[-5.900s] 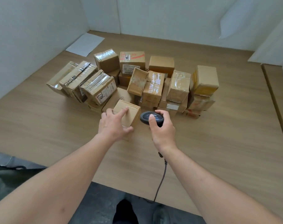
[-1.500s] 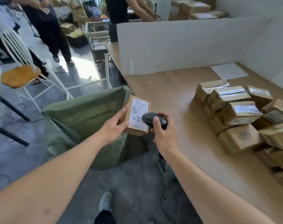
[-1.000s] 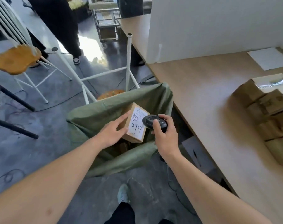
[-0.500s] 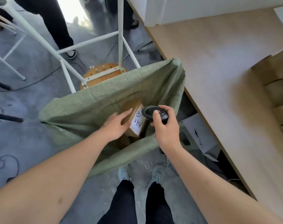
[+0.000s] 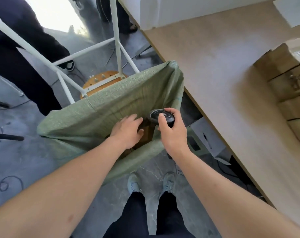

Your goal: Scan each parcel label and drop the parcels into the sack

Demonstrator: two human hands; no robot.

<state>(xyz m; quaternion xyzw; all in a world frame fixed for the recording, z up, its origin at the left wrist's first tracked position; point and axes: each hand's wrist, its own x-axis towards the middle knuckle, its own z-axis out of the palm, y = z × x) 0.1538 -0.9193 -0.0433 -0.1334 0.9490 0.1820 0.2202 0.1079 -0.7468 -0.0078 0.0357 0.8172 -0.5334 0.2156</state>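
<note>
Now that our left hand (image 5: 128,130) has let go, fingers spread over the sack (image 5: 101,114) mouth, the parcel (image 5: 146,134) sits inside, just below it. Right hand (image 5: 171,131) grips the scanner (image 5: 160,115). Next: more parcels (image 5: 286,86) on the surface (image 5: 214,69), far right of it.

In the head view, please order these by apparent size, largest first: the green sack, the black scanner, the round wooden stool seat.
1. green sack
2. wooden stool seat, partly hidden behind the sack
3. scanner, gripped by the right hand
</note>
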